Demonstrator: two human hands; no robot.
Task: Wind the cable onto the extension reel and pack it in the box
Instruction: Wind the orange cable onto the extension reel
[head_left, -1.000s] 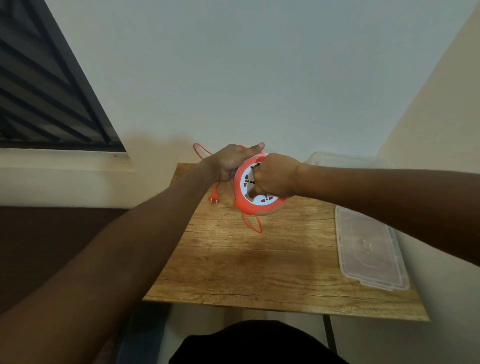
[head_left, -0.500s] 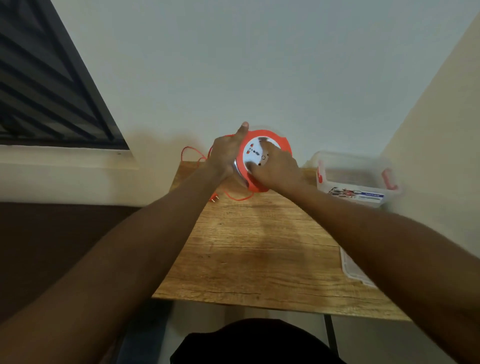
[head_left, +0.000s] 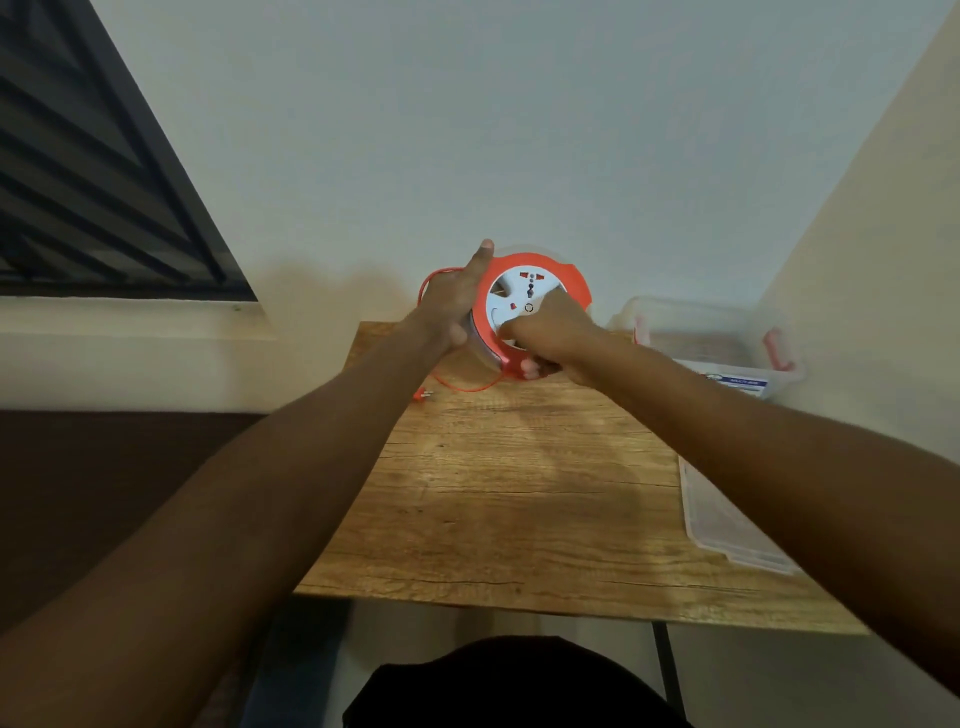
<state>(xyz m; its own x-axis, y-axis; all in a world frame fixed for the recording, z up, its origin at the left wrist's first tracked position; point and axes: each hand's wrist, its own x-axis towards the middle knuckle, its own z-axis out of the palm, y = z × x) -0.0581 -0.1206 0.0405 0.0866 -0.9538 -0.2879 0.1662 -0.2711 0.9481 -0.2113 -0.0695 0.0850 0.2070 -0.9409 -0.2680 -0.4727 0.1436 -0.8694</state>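
An orange extension reel (head_left: 563, 278) with a white socket face is held up over the far edge of the wooden table (head_left: 519, 499). My left hand (head_left: 454, 306) grips its left rim, thumb pointing up. My right hand (head_left: 550, 335) is curled on the white face and lower rim of the reel. A thin orange cable (head_left: 462, 387) hangs from the reel in a loop to the table, ending in a small plug (head_left: 423, 395). A clear plastic box (head_left: 717, 338) with red latches stands at the far right.
The box's clear lid (head_left: 727, 530) lies flat along the table's right edge, partly under my right forearm. A pale wall rises right behind the table, another wall closes the right side, and a dark louvred window is at upper left.
The reel was lifted from low over the table up towards the wall. My right hand has turned round on its face. The loose cable loop has grown shorter.
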